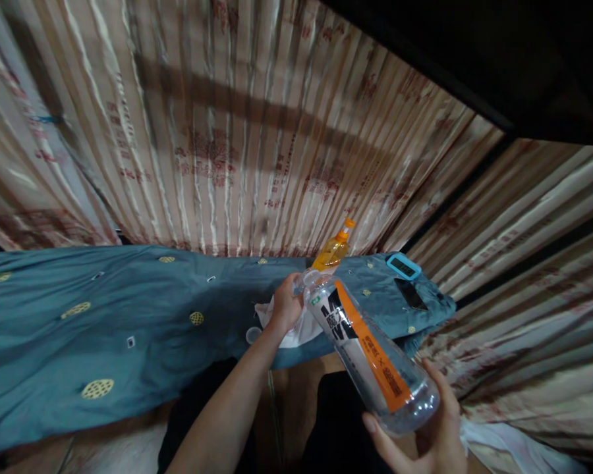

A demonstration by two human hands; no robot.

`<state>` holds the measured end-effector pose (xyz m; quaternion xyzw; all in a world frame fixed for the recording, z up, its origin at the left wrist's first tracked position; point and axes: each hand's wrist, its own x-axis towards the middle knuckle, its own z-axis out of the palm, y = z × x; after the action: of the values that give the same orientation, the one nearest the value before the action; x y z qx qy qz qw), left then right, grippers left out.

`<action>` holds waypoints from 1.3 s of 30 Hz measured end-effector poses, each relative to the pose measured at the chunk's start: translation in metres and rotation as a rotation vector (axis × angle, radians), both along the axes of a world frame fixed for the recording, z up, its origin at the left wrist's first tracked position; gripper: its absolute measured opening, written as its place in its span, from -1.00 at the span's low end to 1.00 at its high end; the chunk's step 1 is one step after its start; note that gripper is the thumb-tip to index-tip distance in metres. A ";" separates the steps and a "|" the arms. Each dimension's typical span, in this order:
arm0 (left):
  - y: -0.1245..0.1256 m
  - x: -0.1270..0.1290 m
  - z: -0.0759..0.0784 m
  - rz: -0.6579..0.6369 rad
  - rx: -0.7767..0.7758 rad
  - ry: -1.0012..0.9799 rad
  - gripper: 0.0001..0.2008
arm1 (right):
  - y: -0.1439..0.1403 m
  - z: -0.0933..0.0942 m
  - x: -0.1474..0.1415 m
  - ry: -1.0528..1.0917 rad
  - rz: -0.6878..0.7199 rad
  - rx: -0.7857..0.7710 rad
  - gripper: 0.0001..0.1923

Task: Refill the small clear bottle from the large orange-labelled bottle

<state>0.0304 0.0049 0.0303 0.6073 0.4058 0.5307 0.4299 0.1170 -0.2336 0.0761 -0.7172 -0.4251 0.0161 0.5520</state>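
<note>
- I take the blue cloth (128, 316) as my landmark; it drapes a surface in front of striped curtains (237, 131).
- Over the cloth's right part, my left hand (285, 304) is closed around the neck of the bottle (370, 355); whether its cap is on I cannot tell, since the fingers hide it.
- A small round thing (252, 335), maybe a cap, lies on the cloth just left of a white rag (296, 332) under that hand.
- The bottle is clear plastic with an orange stripe, tilted, neck over the cloth, base toward me off its front edge.
- It looks nearly empty, so I judge it light, thin-walled and easy to dent; the label gives better grip than the slick bare plastic.
- My right hand (432, 431) cups the base from below, fingers half curled, a loose hold.
- Behind the bottle stands an orange pump bottle (333, 250), partly hidden.
- Near the cloth's right end lie a blue-rimmed gadget (404, 266) and a dark phone (410, 294); neither screen is readable.
</note>
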 end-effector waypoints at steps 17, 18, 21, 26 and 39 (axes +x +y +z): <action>0.004 0.000 -0.005 0.007 0.057 0.116 -0.79 | -0.002 0.003 0.002 -0.010 -0.006 -0.006 -0.04; 0.004 -0.001 -0.004 0.007 0.055 0.127 -0.78 | -0.002 0.003 0.002 -0.007 -0.009 -0.008 -0.03; 0.003 -0.001 -0.003 0.014 0.065 0.142 -0.76 | -0.001 0.003 0.001 -0.001 -0.004 -0.011 0.00; 0.003 0.000 -0.003 0.028 0.097 0.169 -0.76 | 0.000 0.003 0.000 0.031 0.007 0.006 0.00; 0.002 -0.004 0.003 0.001 0.068 0.183 -0.70 | -0.001 0.003 0.003 -0.041 0.005 -0.011 0.00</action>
<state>0.0262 0.0071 0.0330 0.6674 0.4255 0.4866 0.3697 0.1201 -0.2346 0.0787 -0.7194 -0.4379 0.0053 0.5391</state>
